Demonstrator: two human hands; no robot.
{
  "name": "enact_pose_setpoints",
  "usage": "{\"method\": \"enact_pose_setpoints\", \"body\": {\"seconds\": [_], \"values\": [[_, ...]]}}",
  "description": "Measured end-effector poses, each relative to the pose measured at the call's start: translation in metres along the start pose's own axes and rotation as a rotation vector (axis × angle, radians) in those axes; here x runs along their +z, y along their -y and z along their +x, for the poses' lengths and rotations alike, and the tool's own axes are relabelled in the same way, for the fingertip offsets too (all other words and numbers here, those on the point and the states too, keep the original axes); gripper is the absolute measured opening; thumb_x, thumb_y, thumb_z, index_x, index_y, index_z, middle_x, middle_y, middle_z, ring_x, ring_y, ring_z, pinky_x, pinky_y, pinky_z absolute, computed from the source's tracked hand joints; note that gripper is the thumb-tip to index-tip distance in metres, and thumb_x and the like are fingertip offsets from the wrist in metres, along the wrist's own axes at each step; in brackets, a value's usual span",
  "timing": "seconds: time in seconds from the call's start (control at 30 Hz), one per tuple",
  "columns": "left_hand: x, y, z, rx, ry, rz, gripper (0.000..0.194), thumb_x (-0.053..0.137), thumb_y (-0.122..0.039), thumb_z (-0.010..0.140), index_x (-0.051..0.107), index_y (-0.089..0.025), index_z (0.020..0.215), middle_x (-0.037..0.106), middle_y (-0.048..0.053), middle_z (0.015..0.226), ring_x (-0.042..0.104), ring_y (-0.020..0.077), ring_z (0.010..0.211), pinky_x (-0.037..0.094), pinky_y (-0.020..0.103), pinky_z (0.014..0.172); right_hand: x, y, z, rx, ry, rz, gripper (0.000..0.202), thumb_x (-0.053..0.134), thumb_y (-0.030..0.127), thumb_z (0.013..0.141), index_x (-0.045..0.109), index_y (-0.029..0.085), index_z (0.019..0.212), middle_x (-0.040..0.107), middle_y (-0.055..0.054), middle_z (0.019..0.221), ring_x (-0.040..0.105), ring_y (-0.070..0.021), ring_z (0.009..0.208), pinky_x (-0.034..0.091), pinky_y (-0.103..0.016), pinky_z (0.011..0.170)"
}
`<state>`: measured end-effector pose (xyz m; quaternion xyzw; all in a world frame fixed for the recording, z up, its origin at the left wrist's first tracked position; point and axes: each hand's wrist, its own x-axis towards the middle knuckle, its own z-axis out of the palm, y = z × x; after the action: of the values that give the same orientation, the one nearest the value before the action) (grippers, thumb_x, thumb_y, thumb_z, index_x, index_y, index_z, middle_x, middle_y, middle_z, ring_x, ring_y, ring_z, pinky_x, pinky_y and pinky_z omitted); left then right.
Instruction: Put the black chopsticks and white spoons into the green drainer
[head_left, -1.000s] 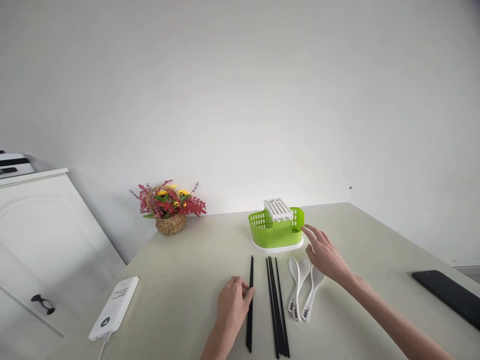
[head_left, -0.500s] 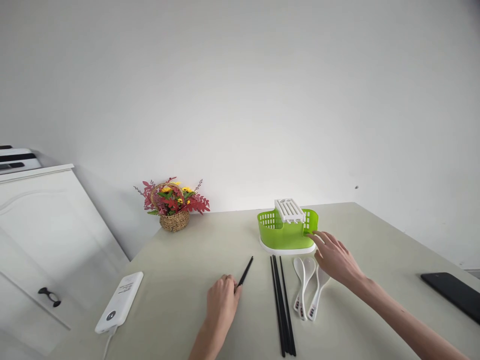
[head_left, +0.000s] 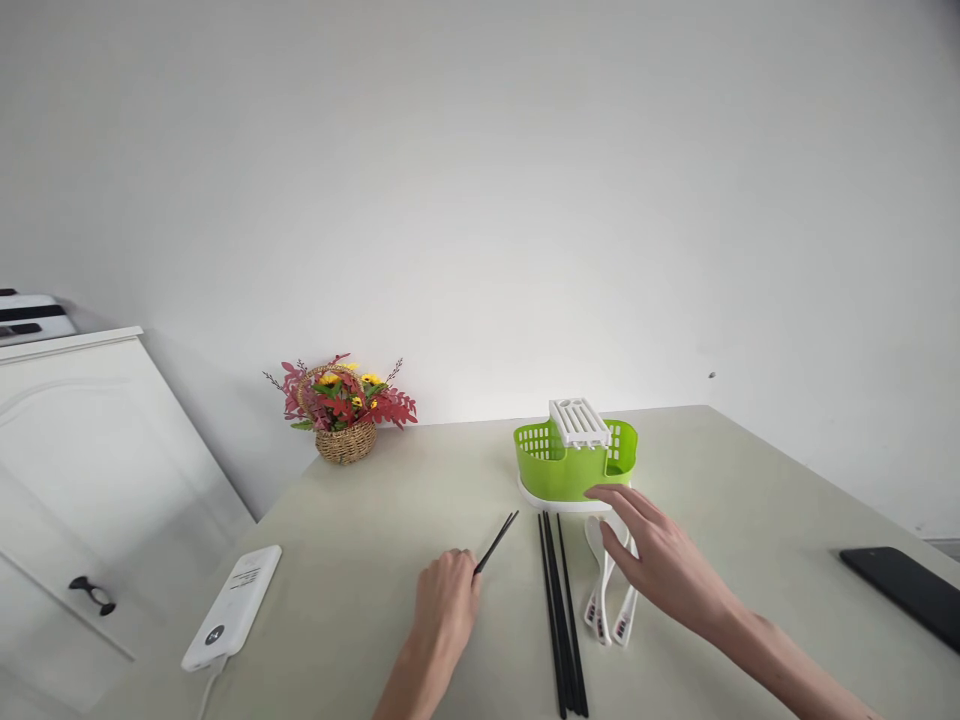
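Observation:
My left hand (head_left: 448,600) is closed around a pair of black chopsticks (head_left: 496,543), whose tips poke out to the upper right. My right hand (head_left: 660,555) hovers over several white spoons (head_left: 602,590), fingers apart and holding nothing; it hides part of the spoon bowls. Between the two hands, several more black chopsticks (head_left: 556,610) lie side by side on the table. Just behind them stands a green cutlery basket (head_left: 561,478) with a white base and a white slotted rack (head_left: 577,422) across its middle.
Toward the back left is a wicker basket of artificial flowers (head_left: 345,440). A white power bank (head_left: 234,608) with a cable lies at the left, and a black phone (head_left: 904,585) at the right edge. Left of the table (head_left: 360,520) stands a white cabinet (head_left: 90,440).
My right hand has drawn back from the basket's right side, moving left and down over the spoons. The chopsticks in my left hand have turned slightly, so two separate tips now show.

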<state>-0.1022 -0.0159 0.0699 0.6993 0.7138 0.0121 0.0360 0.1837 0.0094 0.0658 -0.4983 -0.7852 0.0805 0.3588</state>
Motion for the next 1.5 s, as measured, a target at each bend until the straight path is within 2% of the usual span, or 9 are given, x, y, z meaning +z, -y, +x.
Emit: {"method": "enact_pose_setpoints", "body": {"seconds": [0.17,0.3,0.43,0.57,1.13,1.23,1.33,1.4,1.5], "values": [[-0.022,-0.013,-0.011,0.142,-0.224,-0.650,0.020,0.053,-0.034,0.099,0.070,-0.024,0.099,0.079,0.005,0.094,0.075,0.0214,0.086,0.055,0.029,0.077,-0.012,0.044,0.008,0.082,0.158,0.302,0.026,0.041,0.043,0.103,0.059,0.030,0.117,0.070,-0.006,0.117,0.068,-0.0214,0.101,0.059,-0.039,0.082],[-0.025,-0.030,-0.019,0.233,-0.261,-0.994,0.029,0.059,-0.051,0.094,0.071,-0.025,0.099,0.080,0.005,0.095,0.076,0.0233,0.087,0.060,0.032,0.078,-0.021,0.076,0.025,0.033,0.218,0.495,0.031,0.048,0.047,0.101,0.057,0.030,0.126,0.069,-0.002,0.101,0.067,-0.0174,0.088,0.056,-0.030,0.070],[-0.013,-0.040,-0.022,0.276,-0.245,-1.035,0.033,0.054,-0.052,0.096,0.073,-0.025,0.100,0.080,0.004,0.096,0.075,0.0231,0.090,0.061,0.034,0.084,-0.025,0.094,0.039,-0.082,0.260,0.507,0.022,0.053,0.046,0.100,0.062,0.026,0.103,0.063,0.002,0.080,0.060,-0.0149,0.072,0.052,-0.028,0.066],[0.000,-0.040,-0.021,0.303,-0.262,-1.074,0.029,0.056,-0.048,0.096,0.073,-0.024,0.097,0.079,0.004,0.095,0.075,0.0220,0.089,0.061,0.032,0.087,-0.027,0.103,0.043,-0.081,0.149,0.419,0.030,0.049,0.043,0.102,0.056,0.025,0.078,0.061,0.003,0.074,0.054,-0.0137,0.065,0.045,-0.027,0.060],[0.024,-0.026,-0.003,0.225,-0.016,-1.304,0.036,0.077,-0.054,0.080,0.080,-0.020,0.089,0.082,0.006,0.091,0.077,0.0268,0.091,0.062,0.033,0.086,-0.031,0.095,0.050,-0.076,0.112,0.231,0.033,0.040,0.045,0.105,0.058,0.027,0.084,0.067,0.003,0.073,0.059,-0.0142,0.061,0.043,-0.026,0.057],[0.017,-0.023,0.019,0.214,-0.072,-1.278,0.039,0.077,-0.056,0.079,0.079,-0.019,0.089,0.081,0.008,0.091,0.076,0.0266,0.090,0.061,0.033,0.085,-0.049,0.092,0.070,-0.120,0.019,0.203,0.035,0.041,0.046,0.105,0.063,0.025,0.088,0.071,0.001,0.075,0.063,-0.0141,0.061,0.046,-0.027,0.059],[0.016,-0.015,0.049,0.196,-0.138,-1.321,0.044,0.078,-0.057,0.077,0.074,-0.017,0.096,0.079,0.010,0.096,0.075,0.0259,0.093,0.060,0.035,0.087,-0.083,0.086,0.097,-0.019,-0.165,0.261,0.039,0.045,0.053,0.102,0.066,0.024,0.087,0.069,0.002,0.065,0.058,-0.0117,0.048,0.045,-0.026,0.051],[0.023,-0.008,0.069,0.112,-0.192,-1.373,0.048,0.078,-0.058,0.075,0.070,-0.016,0.097,0.077,0.010,0.094,0.074,0.0234,0.086,0.061,0.034,0.080,-0.107,0.082,0.116,0.020,-0.266,0.276,0.038,0.047,0.057,0.100,0.066,0.025,0.091,0.068,0.002,0.064,0.056,-0.0112,0.044,0.043,-0.025,0.045],[0.041,0.003,0.090,0.005,-0.242,-1.387,0.051,0.072,-0.065,0.077,0.065,-0.017,0.091,0.071,0.005,0.082,0.068,0.0166,0.067,0.057,0.028,0.064,-0.130,0.074,0.143,-0.008,-0.346,0.206,0.039,0.048,0.058,0.099,0.065,0.025,0.087,0.069,0.001,0.065,0.061,-0.0134,0.052,0.049,-0.028,0.053]]}}
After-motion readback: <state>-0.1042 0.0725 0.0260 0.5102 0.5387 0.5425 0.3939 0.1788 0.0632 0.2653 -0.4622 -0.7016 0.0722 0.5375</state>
